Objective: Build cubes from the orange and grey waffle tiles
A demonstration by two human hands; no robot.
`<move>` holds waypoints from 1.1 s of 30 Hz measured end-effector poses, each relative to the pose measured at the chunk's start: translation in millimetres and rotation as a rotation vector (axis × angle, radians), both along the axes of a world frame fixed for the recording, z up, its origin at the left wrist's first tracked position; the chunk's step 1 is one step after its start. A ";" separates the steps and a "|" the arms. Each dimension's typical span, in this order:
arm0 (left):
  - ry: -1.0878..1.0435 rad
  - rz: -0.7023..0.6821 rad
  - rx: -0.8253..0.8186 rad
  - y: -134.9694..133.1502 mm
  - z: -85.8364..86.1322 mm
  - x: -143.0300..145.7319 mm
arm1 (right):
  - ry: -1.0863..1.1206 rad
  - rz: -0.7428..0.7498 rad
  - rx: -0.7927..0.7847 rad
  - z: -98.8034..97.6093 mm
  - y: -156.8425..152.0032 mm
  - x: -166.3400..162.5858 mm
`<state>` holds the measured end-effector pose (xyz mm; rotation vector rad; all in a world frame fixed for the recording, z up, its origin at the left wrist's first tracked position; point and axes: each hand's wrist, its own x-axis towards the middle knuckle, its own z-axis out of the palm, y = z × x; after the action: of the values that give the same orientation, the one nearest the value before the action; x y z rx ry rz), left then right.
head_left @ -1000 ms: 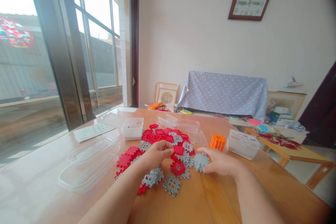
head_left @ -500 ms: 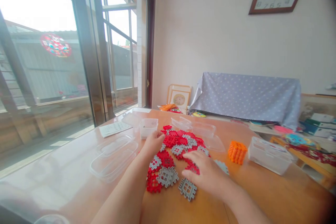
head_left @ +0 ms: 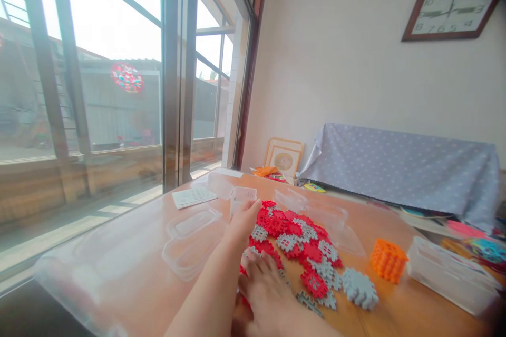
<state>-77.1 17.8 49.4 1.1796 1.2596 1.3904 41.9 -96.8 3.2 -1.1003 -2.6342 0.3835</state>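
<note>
A pile of red and grey interlocking plastic building tiles (head_left: 294, 226) lies on the table. My left hand (head_left: 245, 215) stands edge-on at the pile's left side; most of its fingers are hidden, and I cannot see if it holds anything. My right hand (head_left: 264, 287) lies palm down over the near left part of the pile, fingers spread, with red tiles showing around them. What is under that palm is hidden. A grey tile (head_left: 309, 303) lies just right of my right hand. A neat grey stack of tiles (head_left: 360, 288) stands farther right.
An orange stack of tiles (head_left: 388, 260) and a clear plastic box (head_left: 450, 276) stand on the right. Clear lids (head_left: 190, 253) lie left of my arms. A small clear container (head_left: 243, 193), a paper sheet (head_left: 193, 197) and more clear containers (head_left: 332, 218) are behind.
My right hand has moved left and down onto the near left tiles, close to my left forearm. The camera view has turned left, so the table appears shifted right.
</note>
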 end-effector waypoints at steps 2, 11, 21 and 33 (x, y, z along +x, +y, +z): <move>-0.021 0.003 -0.020 0.8 0.4 -2.7 | -0.011 0.015 0.043 -3.9 4.2 -7.3; -0.097 0.010 -0.036 0.1 2.2 -8.1 | -0.030 -0.200 0.229 6.3 18.2 19.2; -0.164 0.065 -0.051 2.6 2.3 -13.5 | 0.043 -0.774 0.385 17.1 61.6 59.3; -0.272 0.092 -0.086 9.0 -0.7 -17.1 | -0.040 -0.131 0.220 1.6 81.7 -34.4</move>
<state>-94.2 26.8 48.7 0.8508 1.1787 1.4920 7.5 -15.2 4.8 -1.2089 -2.5454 0.0443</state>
